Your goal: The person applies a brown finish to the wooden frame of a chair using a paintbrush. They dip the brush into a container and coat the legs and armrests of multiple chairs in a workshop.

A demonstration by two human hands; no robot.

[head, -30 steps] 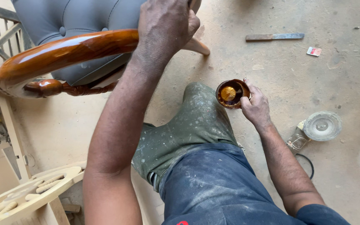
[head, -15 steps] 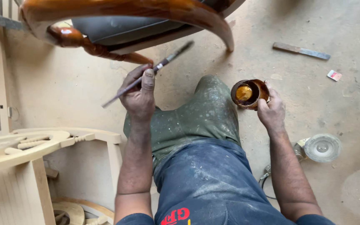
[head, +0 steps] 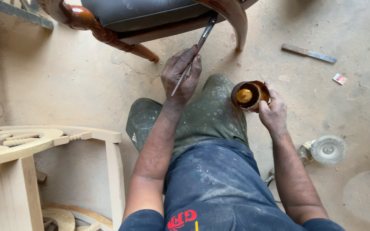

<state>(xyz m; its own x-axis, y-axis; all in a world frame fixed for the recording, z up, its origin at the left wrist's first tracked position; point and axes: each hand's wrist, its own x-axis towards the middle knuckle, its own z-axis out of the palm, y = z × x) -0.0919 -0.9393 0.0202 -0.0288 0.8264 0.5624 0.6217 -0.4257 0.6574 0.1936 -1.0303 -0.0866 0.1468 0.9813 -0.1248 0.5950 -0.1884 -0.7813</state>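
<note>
My left hand [head: 180, 75] grips a thin paintbrush [head: 200, 45] whose bristle end touches the lower edge of a varnished wooden chair [head: 232, 17] with a grey padded seat. My right hand [head: 273, 111] holds a small brown tin [head: 248, 95] of amber varnish, tilted toward me beside my right knee. I am seated on the floor, with paint-spattered green trousers and a dusty blue apron below my arms.
An unfinished pale wooden chair frame [head: 65, 141] stands at the lower left. A flat metal file [head: 309, 53] lies on the dusty concrete floor at the upper right. A clear glass jar lid [head: 328, 149] sits to the right of my arm.
The view has shifted so the chair sits higher in the frame. My left hand has raised the brush from mid-air to the chair's lower rail. The tin stays in my right hand.
</note>
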